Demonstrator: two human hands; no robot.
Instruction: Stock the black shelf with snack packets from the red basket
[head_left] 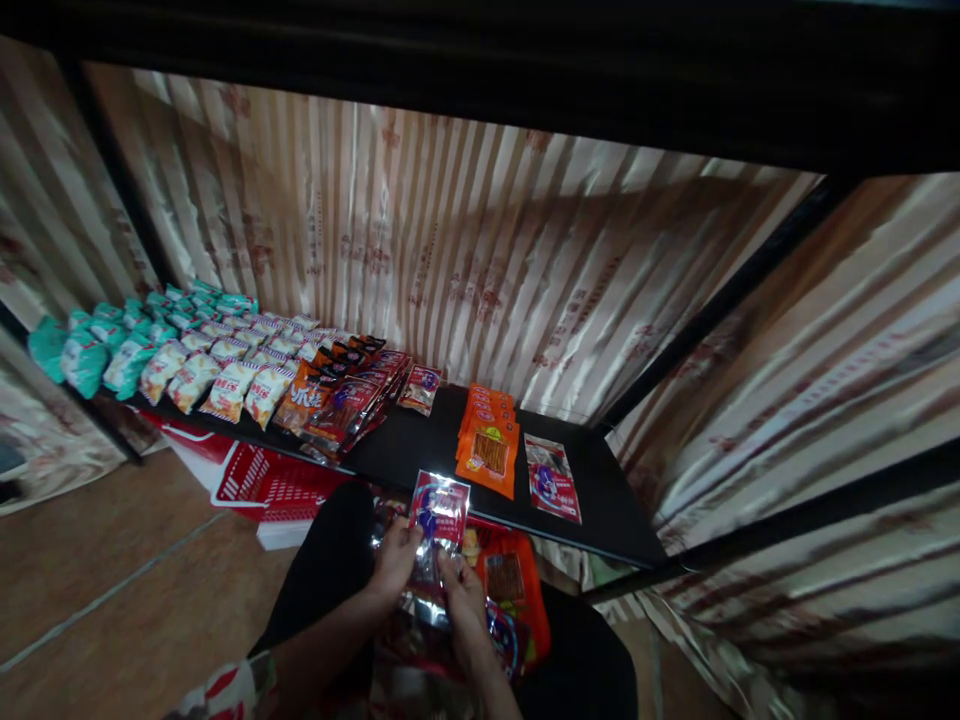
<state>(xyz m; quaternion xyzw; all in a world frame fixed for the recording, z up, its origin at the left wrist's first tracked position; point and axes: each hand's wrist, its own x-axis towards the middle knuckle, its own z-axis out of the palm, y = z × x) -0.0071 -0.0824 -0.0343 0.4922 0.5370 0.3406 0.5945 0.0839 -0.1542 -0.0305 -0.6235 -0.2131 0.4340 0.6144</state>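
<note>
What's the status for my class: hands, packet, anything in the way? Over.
Left hand, right hand: both gripping red packet. Packet: near black shelf front edge. Possible obstruction: orange packets on shelf.

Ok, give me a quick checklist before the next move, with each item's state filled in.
1. Grip on the held packet: ok; left hand and right hand both hold it.
2. Held packet on the black shelf: not ok; it is in the hands, by the front edge.
3. Held packet's lower seal: cannot tell; fingers and shadow hide it.
4. Orange packets on the shelf: ok; they overlap in a row.
5. Red packet at right: ok; it lies flat beside the orange row.
6. Teal bags: ok; grouped at the shelf's left end.
</note>
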